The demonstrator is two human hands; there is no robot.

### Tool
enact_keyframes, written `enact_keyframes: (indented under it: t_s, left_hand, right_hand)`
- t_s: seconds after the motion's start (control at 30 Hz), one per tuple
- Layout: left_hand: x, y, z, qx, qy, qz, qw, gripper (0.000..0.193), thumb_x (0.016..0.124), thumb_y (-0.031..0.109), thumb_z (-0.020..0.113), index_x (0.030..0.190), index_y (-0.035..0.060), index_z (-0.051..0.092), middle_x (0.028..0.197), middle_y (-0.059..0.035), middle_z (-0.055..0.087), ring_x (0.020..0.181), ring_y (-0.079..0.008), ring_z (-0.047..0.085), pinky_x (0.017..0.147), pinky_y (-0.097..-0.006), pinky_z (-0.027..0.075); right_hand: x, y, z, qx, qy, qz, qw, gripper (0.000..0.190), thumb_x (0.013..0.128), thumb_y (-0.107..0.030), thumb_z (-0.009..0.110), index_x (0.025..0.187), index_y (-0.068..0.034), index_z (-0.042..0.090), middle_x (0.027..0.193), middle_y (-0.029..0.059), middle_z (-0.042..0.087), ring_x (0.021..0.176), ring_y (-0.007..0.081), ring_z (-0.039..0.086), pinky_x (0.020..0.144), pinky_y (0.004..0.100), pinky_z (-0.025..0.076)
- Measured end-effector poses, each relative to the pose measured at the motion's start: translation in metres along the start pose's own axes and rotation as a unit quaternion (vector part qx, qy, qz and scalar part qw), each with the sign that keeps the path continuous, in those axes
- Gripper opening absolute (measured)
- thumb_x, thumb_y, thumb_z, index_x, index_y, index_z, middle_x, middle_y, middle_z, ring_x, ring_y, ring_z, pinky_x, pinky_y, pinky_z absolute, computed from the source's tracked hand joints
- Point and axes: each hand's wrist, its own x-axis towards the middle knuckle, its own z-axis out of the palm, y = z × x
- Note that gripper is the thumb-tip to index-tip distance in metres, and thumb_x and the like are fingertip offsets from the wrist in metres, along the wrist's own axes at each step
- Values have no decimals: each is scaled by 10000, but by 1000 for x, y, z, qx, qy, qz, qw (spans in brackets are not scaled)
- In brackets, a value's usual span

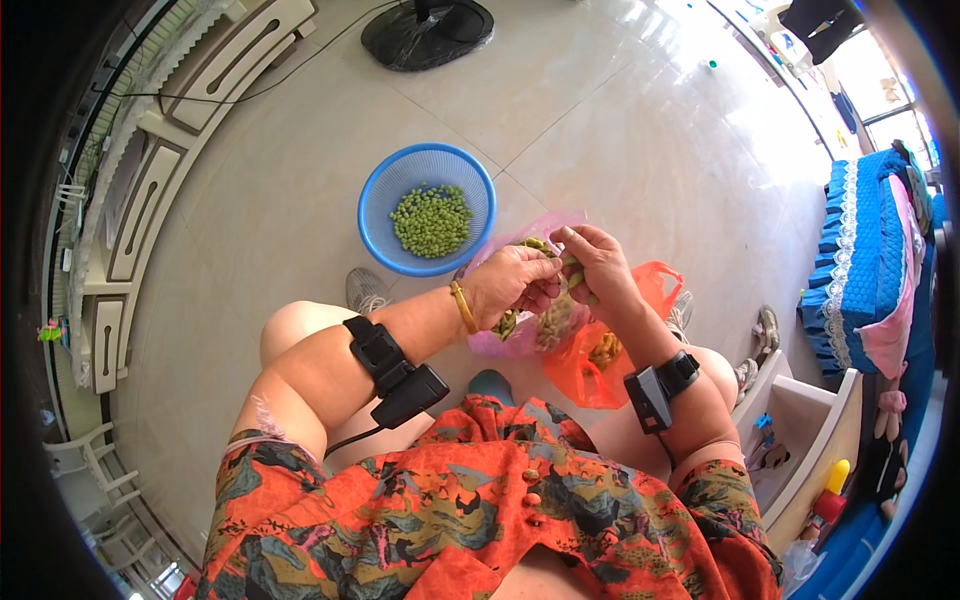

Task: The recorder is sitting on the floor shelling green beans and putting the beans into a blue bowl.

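Both hands meet over a pink plastic bag (487,341) that holds green bean pods (507,324). My left hand (514,279), with a yellow bangle at its wrist, has thumb and fingers pinched together; what lies between them is too small to tell. My right hand (596,266) is closed around several green pods (575,279), close to the left fingertips. Beyond the left hand a blue plastic colander (365,225) stands on the floor with shelled green beans (431,221) in it. Below the right hand lies an orange plastic bag (577,375) with yellowish contents.
A black stand base (427,34) stands on the tiled floor (300,187) at the top. Light drawers (142,217) line the left side. At right are an open drawer (795,405), a blue quilted cover (862,247) and shoes (766,330). A cable crosses the upper left.
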Motion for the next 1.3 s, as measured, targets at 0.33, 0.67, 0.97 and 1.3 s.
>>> enact_keyframes:
  t_s: [0.33, 0.67, 0.97, 1.3]
  left_hand:
    - [0, 3, 5, 89, 24, 18, 996, 273, 913, 306, 486, 810, 61, 550, 713, -22, 551, 606, -107, 525, 567, -222, 444]
    - [2, 7, -4, -47, -5, 25, 999, 278, 927, 300, 448, 777, 79, 525, 644, -3, 502, 592, -105, 501, 551, -258, 443]
    - [1, 8, -9, -59, -39, 8, 997, 296, 922, 311, 456, 730, 89, 497, 598, 6, 446, 543, -106, 428, 577, -274, 429]
    - [0, 7, -2, -4, -31, 39, 999, 321, 917, 291, 459, 671, 86, 476, 566, 6, 423, 510, -95, 395, 518, -249, 393]
  right_hand:
    - [-5, -1, -5, -13, -57, 33, 998, 250, 907, -271, 520, 798, -47, 542, 517, -28, 425, 373, 44, 351, 314, 201, 249]
    - [-10, -9, -7, 105, -62, 29, 992, 156, 875, -145, 488, 772, -33, 521, 504, -11, 405, 359, 67, 348, 306, 212, 249]
    - [-10, -5, -6, 23, -82, 12, 996, 155, 851, -124, 462, 786, -16, 552, 504, 5, 444, 358, 77, 383, 309, 212, 279]
    - [-8, -1, -10, -55, -83, -4, 995, 152, 841, -132, 459, 772, -37, 556, 526, -14, 454, 394, 54, 391, 336, 201, 298]
